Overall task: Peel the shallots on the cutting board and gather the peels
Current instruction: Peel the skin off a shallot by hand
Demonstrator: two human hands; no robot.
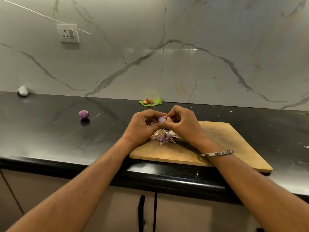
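Note:
A small pale purple shallot (162, 119) is held above the far left part of the wooden cutting board (217, 148). My left hand (142, 126) grips it from the left, and my right hand (182, 123) pinches it at its top from the right. Both sets of fingers curl round it and hide most of it. Under my hands, a small heap of purple and white peels (165, 136) lies on the board. A second purple shallot (83, 114) sits alone on the black counter far to the left.
The black counter (50, 131) runs to a marble wall. A green leaf (155, 102) with brown pieces lies at the wall behind my hands. A grey-white lump (22, 90) sits at the far left. A wall socket (69, 33) is above. Cabinet doors are below the counter edge.

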